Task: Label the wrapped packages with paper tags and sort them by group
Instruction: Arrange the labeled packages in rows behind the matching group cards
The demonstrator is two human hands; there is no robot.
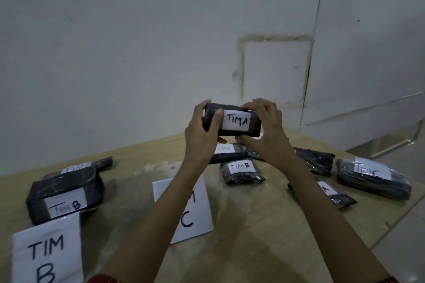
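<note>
I hold a black wrapped package point(253, 124) up above the table with both hands; its white tag point(236, 121) reads "TIM A". My left hand point(203, 132) grips its left end, thumb on the front. My right hand point(264, 130) grips its right end and underside. On the table lie more black packages: one tagged "TIM B" point(241, 171) below my hands, a large one tagged "TIM B" point(65, 193) at left, one tagged "TIM C" point(372, 178) at right, and one tagged "A" point(331, 193).
Two paper sheets lie on the wooden table point(264, 225): "TIM B" point(47, 253) at the near left and "TIM C" point(190, 213) in the middle, partly under my left arm. A white wall stands behind the table. The table's right edge runs diagonally by a light floor.
</note>
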